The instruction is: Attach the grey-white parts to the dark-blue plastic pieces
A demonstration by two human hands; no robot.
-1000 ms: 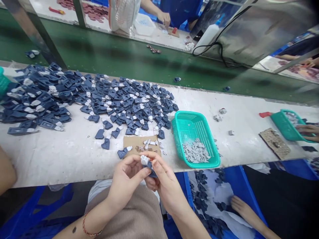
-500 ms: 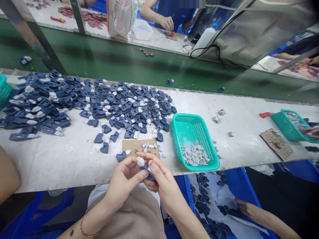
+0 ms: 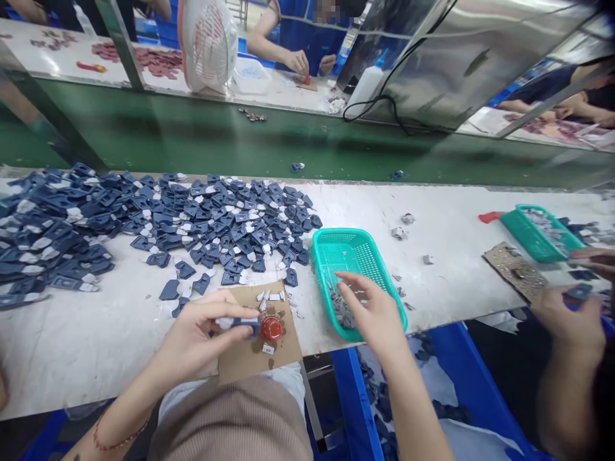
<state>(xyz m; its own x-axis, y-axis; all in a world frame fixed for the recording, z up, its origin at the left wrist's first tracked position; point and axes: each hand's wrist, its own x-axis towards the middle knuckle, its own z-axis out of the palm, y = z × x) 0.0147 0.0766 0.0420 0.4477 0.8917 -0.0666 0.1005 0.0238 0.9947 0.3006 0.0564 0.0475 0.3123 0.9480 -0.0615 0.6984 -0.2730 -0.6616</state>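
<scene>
My left hand (image 3: 204, 330) is closed around a dark blue plastic piece (image 3: 247, 328), pinched between thumb and fingers. The front end of that piece meets or overlaps a small round red cap (image 3: 271, 328); I cannot tell whether they touch. Under it lies a piece of brown cardboard (image 3: 254, 365) with wet-looking spots and several small grey-white parts. My right hand (image 3: 372, 314) hangs over the near part of a green plastic basket (image 3: 379, 256), fingers apart, with nothing visible in it. Small grey parts (image 3: 341, 307) lie in the basket, partly hidden by the hand.
A large heap of blue pieces with white tips (image 3: 225, 224) spreads over the left of the white table (image 3: 346, 198). At right, a co-worker's hands (image 3: 571, 314) are near another green basket (image 3: 541, 240). Beyond the green strip (image 3: 202, 141) stand a fan (image 3: 209, 48) and a white bottle (image 3: 368, 83).
My hands have parted. The left has carried the blue piece left and down to the red cap; the right has let go and moved right over the basket. The camera view has shifted.
</scene>
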